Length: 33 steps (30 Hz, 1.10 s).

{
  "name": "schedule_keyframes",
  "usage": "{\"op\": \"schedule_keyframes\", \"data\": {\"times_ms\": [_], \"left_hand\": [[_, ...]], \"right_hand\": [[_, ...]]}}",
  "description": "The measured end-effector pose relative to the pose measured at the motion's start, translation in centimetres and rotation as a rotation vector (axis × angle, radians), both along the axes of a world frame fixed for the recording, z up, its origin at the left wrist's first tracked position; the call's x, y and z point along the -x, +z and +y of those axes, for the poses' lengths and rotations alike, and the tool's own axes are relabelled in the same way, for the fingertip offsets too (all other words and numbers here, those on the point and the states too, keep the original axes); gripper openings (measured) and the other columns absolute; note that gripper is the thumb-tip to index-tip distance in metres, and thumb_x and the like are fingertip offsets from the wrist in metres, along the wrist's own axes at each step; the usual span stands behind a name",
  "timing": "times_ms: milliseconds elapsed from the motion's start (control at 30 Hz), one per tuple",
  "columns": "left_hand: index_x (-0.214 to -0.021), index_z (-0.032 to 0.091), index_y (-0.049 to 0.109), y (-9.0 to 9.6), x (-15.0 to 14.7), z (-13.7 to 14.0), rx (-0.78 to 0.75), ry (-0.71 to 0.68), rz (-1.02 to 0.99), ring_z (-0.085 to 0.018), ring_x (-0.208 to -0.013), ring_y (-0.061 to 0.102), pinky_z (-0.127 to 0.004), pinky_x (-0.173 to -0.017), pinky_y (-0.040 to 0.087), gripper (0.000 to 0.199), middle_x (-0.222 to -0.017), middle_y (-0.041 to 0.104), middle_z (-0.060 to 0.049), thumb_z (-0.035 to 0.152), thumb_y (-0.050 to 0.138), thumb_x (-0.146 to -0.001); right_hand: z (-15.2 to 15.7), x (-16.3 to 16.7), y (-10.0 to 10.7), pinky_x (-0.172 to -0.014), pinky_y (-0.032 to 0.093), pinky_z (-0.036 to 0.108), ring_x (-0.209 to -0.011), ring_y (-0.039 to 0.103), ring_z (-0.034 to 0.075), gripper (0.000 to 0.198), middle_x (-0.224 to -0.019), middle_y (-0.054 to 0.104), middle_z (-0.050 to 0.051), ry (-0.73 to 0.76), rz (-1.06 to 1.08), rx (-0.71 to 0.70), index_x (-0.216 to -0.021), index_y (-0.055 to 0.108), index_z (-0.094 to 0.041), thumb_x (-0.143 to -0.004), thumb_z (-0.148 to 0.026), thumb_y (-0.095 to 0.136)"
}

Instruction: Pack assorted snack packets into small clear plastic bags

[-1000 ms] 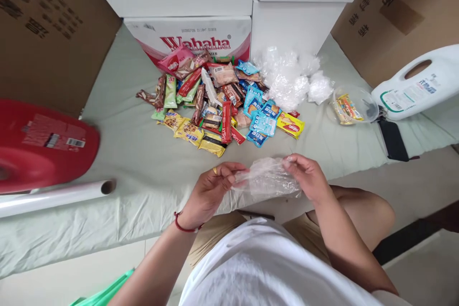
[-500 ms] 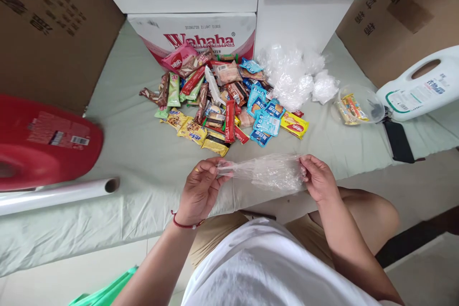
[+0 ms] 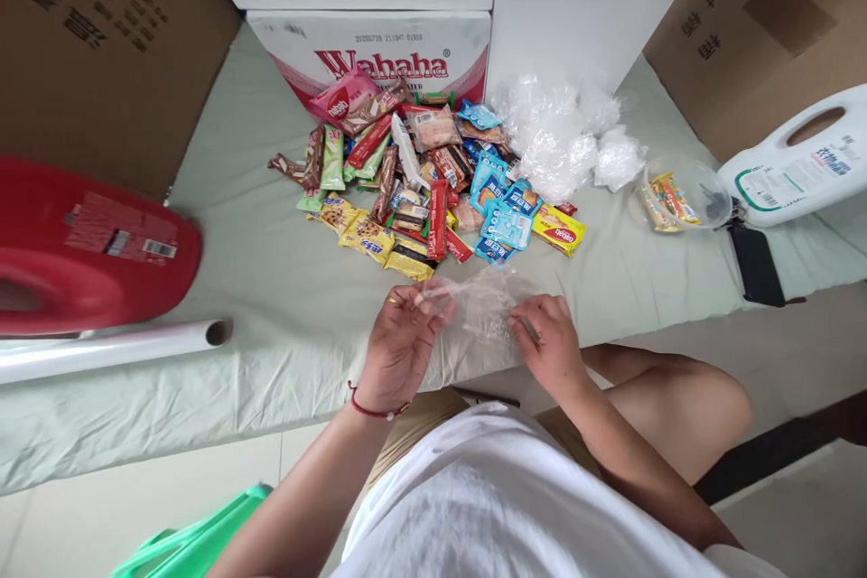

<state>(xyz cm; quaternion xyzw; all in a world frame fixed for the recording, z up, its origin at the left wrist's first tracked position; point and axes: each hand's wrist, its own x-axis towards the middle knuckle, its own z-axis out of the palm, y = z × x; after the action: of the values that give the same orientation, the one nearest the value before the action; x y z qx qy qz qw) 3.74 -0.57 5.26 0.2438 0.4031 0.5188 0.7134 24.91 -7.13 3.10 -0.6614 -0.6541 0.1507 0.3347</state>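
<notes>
Pale green cloth (image 3: 237, 199) covers the work surface, its creased edge hanging at the near side. Listed left to right: brown cardboard (image 3: 101, 90) stands at the far left; before it lies a red jug (image 3: 115, 262), partly out of view, with a white roll (image 3: 122, 347), hollow end facing right, just on its near side. Below the cloth's edge, a green bag (image 3: 196, 533) shows over the tiled floor. White carton (image 3: 379, 45) marked "Wahaha" stands at the back. Left hand (image 3: 401, 339), red bracelet (image 3: 379, 413) at the wrist, pinches the left end of a clear plastic bag (image 3: 484, 302) between thumb and fingers. Beyond the bag, wrapped snacks (image 3: 406, 190) lie heaped against the carton: brown and green bars leftmost, red bars mid-heap, blue sachets and a yellow packet (image 3: 559, 228) rightmost. Clear plastic bag spans the gap between the hands, crumpled, near the cloth's front edge. Right hand (image 3: 550, 339) pinches its right side, thumb and forefinger on the film. Crumpled clear plastic (image 3: 548, 140) adjoins the heap; further right, a clear tub (image 3: 716, 199) holds small packets (image 3: 670, 201), beside a black flat object (image 3: 757, 264) and a tilted white bottle (image 3: 799, 185).
</notes>
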Motion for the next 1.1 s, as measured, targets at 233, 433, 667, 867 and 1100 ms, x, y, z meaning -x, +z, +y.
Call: {"op": "schedule_keyframes", "data": {"times_ms": [233, 433, 667, 867, 1100], "left_hand": [[-0.105, 0.021, 0.064, -2.8, -1.4, -1.7, 0.067, 0.109, 0.422, -0.020, -0.109, 0.062, -0.031, -0.090, 0.050, 0.053, -0.114, 0.067, -0.004, 0.029, 0.092, -0.060], [-0.092, 0.021, 0.059, -2.3, -1.4, -1.8, 0.062, 0.104, 0.367, -0.013, -0.079, 0.059, -0.026, -0.074, 0.047, 0.036, -0.086, 0.063, 0.001, 0.041, 0.082, -0.073], [-0.092, 0.023, 0.052, -0.7, -1.6, 1.0, 0.089, 0.147, 0.289, -0.006, -0.047, 0.037, -0.020, -0.044, 0.031, 0.038, -0.064, 0.046, 0.010, 0.042, 0.080, -0.074], [-0.082, 0.017, 0.070, 0.5, 3.6, 3.0, 0.044, -0.331, 0.469, -0.003, -0.041, 0.031, -0.021, -0.039, 0.019, 0.038, -0.058, 0.053, 0.006, 0.037, 0.092, -0.058], [-0.072, 0.017, 0.064, 0.0, 3.5, 2.8, 0.147, -0.400, 0.397, -0.002, -0.041, 0.026, -0.019, -0.038, 0.018, 0.053, -0.054, 0.042, 0.008, 0.055, 0.096, -0.053]], "right_hand": [[-0.1, 0.2, 0.1, -0.081, 0.047, 0.037, -0.085, 0.056, 0.022, 0.015, -0.089, 0.066, 0.005, -0.021, 0.312, 0.085, -0.089, 0.064, -0.025, -0.100, -0.031, 0.056], [-0.8, -0.8, 1.0, -0.069, 0.050, 0.029, -0.077, 0.060, 0.016, 0.023, -0.089, 0.065, 0.001, -0.200, 0.777, 0.166, -0.095, 0.061, -0.025, -0.097, -0.048, 0.065], [-1.2, -0.4, 3.2, -0.036, 0.025, 0.019, -0.042, 0.037, 0.005, 0.041, -0.068, 0.056, -0.006, -0.222, 1.118, 0.382, -0.089, 0.057, -0.024, -0.082, -0.057, 0.079], [-1.0, -7.4, 7.1, -0.038, 0.016, 0.018, -0.042, 0.029, 0.004, 0.040, -0.057, 0.048, -0.007, 0.005, 0.975, 0.701, -0.084, 0.065, -0.020, -0.075, -0.053, 0.086], [3.7, -12.9, 6.6, -0.050, 0.037, 0.024, -0.060, 0.048, 0.012, 0.040, -0.072, 0.060, 0.000, -0.274, 0.467, 0.224, -0.089, 0.071, -0.020, -0.072, -0.054, 0.085]]}}
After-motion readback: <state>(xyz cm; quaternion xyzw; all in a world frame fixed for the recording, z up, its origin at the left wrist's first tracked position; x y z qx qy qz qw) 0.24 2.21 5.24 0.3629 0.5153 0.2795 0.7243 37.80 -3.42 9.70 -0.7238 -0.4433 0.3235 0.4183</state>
